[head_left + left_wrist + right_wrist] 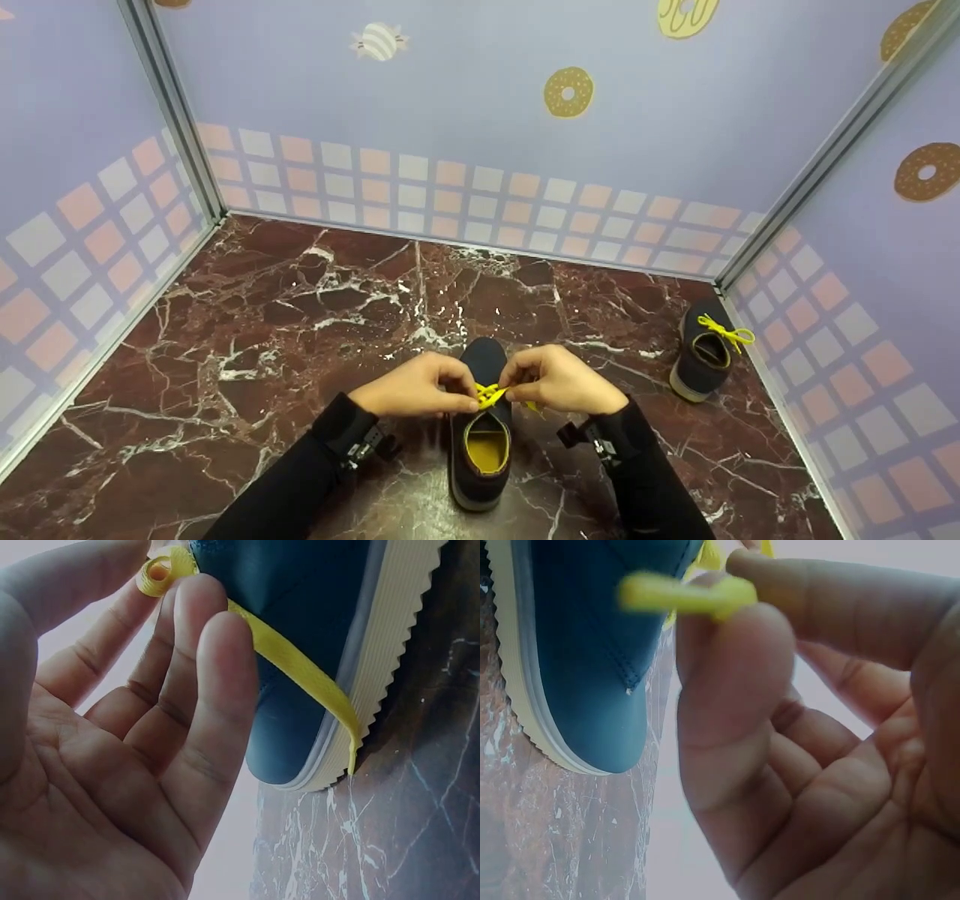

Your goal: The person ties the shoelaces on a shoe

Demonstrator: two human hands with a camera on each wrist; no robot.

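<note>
A dark shoe (478,489) with a yellow lining stands on the floor between the hands, toe pointing away. Over its tongue the left hand (420,384) pinches the yellow shoelace (490,395) between thumb and fingers. From the other side, the right hand (564,381) pinches the same lace. Up close in the left wrist view, a small lace loop (166,571) sits at the fingertips, and a loose lace end (311,682) drapes down the shoe's side to the sole. A length of lace (682,597) sticks out across the right fingers in the right wrist view.
A second dark shoe (691,371) stands at the right near the wall, its yellow lace (724,330) in a bow. Brown marbled floor tiles (262,360) lie underneath. Lilac panels (465,82) with grey metal corner posts enclose the back and both sides.
</note>
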